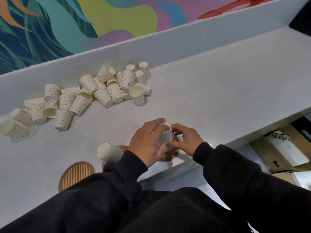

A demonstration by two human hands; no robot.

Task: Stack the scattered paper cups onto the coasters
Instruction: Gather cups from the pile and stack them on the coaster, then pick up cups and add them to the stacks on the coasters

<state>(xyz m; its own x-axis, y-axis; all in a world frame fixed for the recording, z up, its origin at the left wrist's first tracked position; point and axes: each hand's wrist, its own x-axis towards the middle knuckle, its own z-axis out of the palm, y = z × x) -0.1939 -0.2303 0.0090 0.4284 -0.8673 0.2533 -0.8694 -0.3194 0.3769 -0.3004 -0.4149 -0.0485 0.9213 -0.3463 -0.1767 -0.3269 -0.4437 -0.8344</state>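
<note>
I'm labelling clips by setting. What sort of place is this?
Probably a café or break-room counter: a long pale countertop, a colourful wall mural behind it, and a heap of dotted paper cups.

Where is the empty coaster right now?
The empty coaster lies at the counter's near edge, lower left in the head view, left of the coaster holding an upside-down paper cup.

The pale speckled counter (210,91) carries scattered dotted paper cups (87,96) and round striped coasters (76,174).
</note>
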